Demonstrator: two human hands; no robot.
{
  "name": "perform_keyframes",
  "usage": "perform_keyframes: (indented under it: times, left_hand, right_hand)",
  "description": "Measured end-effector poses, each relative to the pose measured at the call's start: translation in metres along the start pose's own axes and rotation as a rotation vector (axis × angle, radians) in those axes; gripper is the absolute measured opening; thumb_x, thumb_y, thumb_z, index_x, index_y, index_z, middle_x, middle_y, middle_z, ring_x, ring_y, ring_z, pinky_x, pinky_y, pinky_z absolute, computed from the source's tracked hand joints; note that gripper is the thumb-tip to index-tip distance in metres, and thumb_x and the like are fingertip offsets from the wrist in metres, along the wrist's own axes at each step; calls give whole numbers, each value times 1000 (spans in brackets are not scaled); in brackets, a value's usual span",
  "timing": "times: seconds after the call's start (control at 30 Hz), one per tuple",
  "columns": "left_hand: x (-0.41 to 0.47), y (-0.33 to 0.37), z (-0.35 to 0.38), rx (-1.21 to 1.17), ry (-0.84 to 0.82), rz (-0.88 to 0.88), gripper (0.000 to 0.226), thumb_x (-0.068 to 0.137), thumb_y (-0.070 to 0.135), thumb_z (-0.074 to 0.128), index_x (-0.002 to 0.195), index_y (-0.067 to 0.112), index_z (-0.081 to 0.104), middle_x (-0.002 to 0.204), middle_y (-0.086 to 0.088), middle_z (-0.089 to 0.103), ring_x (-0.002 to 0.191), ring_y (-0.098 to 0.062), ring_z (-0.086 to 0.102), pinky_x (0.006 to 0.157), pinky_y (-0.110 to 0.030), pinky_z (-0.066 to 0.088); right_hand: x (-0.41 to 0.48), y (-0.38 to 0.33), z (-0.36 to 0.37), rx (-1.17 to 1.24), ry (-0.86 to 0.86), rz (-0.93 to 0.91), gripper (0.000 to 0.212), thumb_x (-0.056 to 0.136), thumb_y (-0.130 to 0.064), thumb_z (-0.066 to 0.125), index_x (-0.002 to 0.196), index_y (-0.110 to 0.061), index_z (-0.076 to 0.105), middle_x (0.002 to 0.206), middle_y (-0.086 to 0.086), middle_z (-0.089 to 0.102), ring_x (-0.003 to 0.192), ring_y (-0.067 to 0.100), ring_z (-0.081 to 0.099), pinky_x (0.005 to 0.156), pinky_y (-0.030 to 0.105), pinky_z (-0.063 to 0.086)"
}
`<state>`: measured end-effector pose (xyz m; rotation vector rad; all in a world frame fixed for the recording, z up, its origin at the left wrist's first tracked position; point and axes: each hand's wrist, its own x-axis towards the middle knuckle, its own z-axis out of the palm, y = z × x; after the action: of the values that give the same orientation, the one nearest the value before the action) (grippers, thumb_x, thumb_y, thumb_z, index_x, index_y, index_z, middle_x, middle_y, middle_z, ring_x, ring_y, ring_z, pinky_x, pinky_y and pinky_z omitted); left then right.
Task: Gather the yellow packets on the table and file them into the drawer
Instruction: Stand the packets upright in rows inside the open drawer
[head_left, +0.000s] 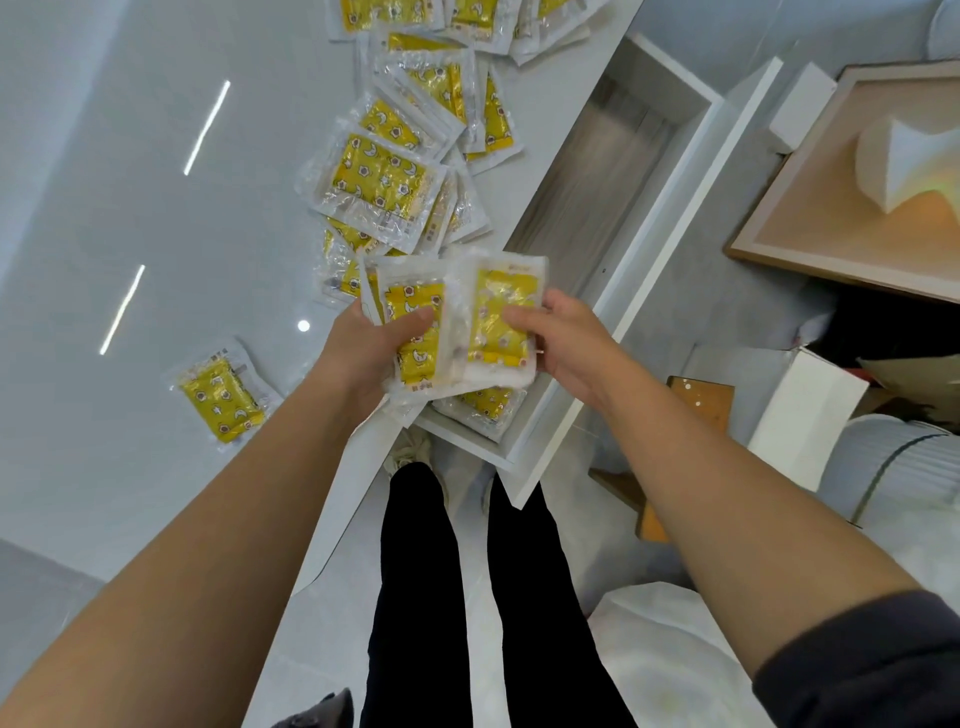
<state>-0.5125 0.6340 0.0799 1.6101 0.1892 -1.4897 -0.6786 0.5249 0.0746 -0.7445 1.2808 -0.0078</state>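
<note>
Several yellow packets (382, 176) in clear wrappers lie in a loose row along the white table's (130, 208) right side. One packet (221, 397) sits alone at the left. My left hand (363, 348) grips a stack of packets (415, 332) at the table edge. My right hand (561, 338) holds another stack of packets (501, 317) beside it, thumb on top. Both stacks hover over the near end of the open white drawer (613, 171), where a packet (485, 408) lies flat.
The drawer juts out to the right of the table; its wood-grain bottom is bare at the far end. On the floor to the right are a wooden tray (852, 208) with white foam, white boxes (805, 410) and cardboard. My legs stand below the drawer.
</note>
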Motion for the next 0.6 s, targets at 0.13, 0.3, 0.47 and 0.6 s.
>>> perform_keyframes:
  times: [0.13, 0.3, 0.47, 0.6]
  left_hand:
    - [0, 3, -4, -64, 25, -42, 36, 91, 7, 58, 127, 11, 55, 112, -11, 69, 99, -28, 69, 83, -46, 57]
    - [-4, 6, -1, -69, -64, -95, 29, 95, 3, 44, 120, 10, 56, 114, -12, 68, 103, -27, 67, 86, -44, 55]
    - [-9, 5, 5, 0, -88, 3, 24, 88, 4, 62, 110, 12, 64, 103, -7, 74, 92, -24, 72, 79, -42, 59]
    - [-5, 2, 13, 240, 96, 66, 33, 76, 20, 79, 107, 16, 66, 99, -4, 74, 92, -24, 71, 86, -47, 55]
  right_hand:
    - [3, -2, -12, 145, 165, -43, 22, 94, -7, 52, 114, -16, 55, 100, 0, 69, 90, 17, 68, 81, 40, 57]
    - [-3, -3, -11, -137, 194, -115, 20, 95, -9, 51, 95, -28, 57, 92, -9, 67, 86, 12, 66, 81, 34, 56]
    - [-2, -4, -2, -110, 143, -49, 12, 94, -23, 55, 105, -22, 61, 102, 1, 71, 97, 23, 68, 89, 43, 54]
    - [-8, -1, 10, -55, -116, 5, 31, 91, -39, 60, 117, -21, 61, 112, 4, 71, 102, 22, 69, 88, 41, 55]
